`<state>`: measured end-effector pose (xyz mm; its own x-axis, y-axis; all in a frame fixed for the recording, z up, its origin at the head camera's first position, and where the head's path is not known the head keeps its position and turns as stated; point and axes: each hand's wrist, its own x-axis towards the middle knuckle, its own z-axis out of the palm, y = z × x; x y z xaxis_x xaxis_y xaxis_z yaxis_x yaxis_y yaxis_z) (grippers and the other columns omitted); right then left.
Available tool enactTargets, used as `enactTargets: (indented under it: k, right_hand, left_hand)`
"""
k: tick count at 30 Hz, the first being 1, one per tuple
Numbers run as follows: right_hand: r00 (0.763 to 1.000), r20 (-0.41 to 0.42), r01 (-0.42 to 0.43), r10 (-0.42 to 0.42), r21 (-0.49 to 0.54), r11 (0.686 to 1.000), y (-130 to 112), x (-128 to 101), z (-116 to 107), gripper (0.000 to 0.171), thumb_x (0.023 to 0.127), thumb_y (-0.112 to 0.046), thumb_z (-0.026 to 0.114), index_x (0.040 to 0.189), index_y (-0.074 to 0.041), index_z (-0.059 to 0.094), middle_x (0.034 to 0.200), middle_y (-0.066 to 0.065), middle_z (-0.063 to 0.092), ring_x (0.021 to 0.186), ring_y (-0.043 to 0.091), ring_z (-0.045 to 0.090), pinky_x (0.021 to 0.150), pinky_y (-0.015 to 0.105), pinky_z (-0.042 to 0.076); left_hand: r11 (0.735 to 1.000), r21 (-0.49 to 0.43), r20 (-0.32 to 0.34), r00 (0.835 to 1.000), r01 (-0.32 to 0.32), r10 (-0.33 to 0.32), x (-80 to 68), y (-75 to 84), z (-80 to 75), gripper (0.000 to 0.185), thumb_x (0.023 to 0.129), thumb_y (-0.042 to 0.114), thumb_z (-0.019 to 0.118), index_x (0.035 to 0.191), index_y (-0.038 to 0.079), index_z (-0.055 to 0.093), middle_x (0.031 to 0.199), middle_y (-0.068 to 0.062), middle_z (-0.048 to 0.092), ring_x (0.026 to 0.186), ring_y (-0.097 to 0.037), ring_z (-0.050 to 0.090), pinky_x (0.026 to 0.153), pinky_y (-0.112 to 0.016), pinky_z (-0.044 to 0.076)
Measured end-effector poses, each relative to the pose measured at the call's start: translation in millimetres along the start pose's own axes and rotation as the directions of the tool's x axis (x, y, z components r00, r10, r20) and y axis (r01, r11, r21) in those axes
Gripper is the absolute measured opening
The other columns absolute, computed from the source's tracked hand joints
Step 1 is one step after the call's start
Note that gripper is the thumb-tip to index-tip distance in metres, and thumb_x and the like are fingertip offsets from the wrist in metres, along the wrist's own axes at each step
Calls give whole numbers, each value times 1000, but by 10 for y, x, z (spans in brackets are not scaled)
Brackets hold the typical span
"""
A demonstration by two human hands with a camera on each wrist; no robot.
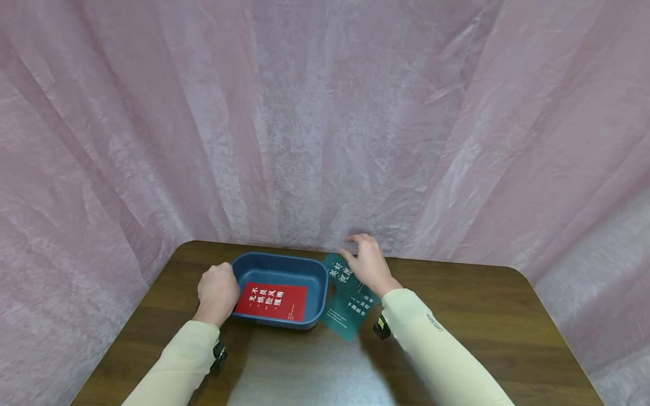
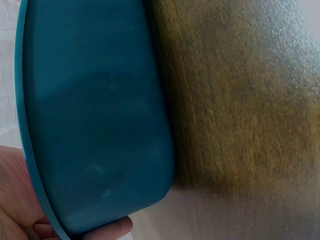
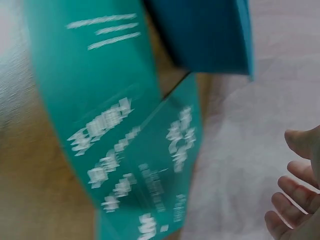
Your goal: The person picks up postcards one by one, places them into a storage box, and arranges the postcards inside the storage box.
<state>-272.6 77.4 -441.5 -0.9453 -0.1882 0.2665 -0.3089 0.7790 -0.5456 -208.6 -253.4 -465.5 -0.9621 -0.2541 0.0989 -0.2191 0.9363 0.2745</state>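
My left hand [image 1: 217,288] grips the left end of a blue rectangular plastic basin [image 1: 284,257]. In the left wrist view, a fingertip shows against the basin's outer wall [image 2: 100,140], below the rim. Inside the basin lies a red card [image 1: 284,301] with white characters, toward its near left. Two green cards with white print overlap on the table right of the basin: a far one [image 1: 336,265] and a near one [image 1: 345,318]. Over the far card is my right hand [image 1: 369,262], its fingers spread and loosely bent, holding nothing; in the right wrist view the fingers are apart from both cards.
The brown wooden table [image 1: 457,327] has rounded far corners. Pink curtains [image 1: 325,124] hang right behind its back edge and along both sides. The basin stands near that back edge, left of the middle.
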Motion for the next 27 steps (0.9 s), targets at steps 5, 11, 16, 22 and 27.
enactTargets:
  k: [5,11,16,22,27]
  right_hand:
    - [994,79,-70,73,-30,997,207,-50,88,54,84,-38,67,126,-7,55,128,10,55,122,30,48,96,45,46]
    - [975,166,-129,146,-107,986,373,-100,193,62,76,-43,74,125,-9,57,125,11,55,118,30,50,97,44,44]
    - [963,187,-165,195,-164,973,435,-132,219,75,66,-51,79,123,-7,57,116,9,55,109,27,51,92,44,46]
    - [938,216,-217,269,-236,947,484,-170,213,88,59,-57,81,126,-7,53,121,14,51,108,29,47,91,47,45]
    - [931,223,-236,288,-234,943,502,-185,188,88,58,-54,82,125,-7,52,122,15,50,110,30,46,92,47,45]
  left_hand:
    - [1000,-4,-7,1000,-12,11,-6,0,27,28,78,14,69,94,-9,65,79,-26,66,59,-34,63,48,-51,52]
    - [1000,6,-5,1000,-4,4,-32,12,46,30,77,15,71,95,-9,65,79,-26,66,59,-34,63,51,-51,53]
    - [1000,14,-3,1000,5,-5,-46,22,26,31,78,16,71,95,-9,65,79,-26,66,58,-33,63,51,-51,53]
    - [1000,19,8,1000,5,-5,-40,34,5,32,78,16,72,95,-9,64,80,-27,66,59,-34,63,51,-51,53]
    - [999,39,26,1000,14,-15,-20,35,17,33,78,16,71,97,-9,64,81,-27,66,59,-34,63,50,-51,53]
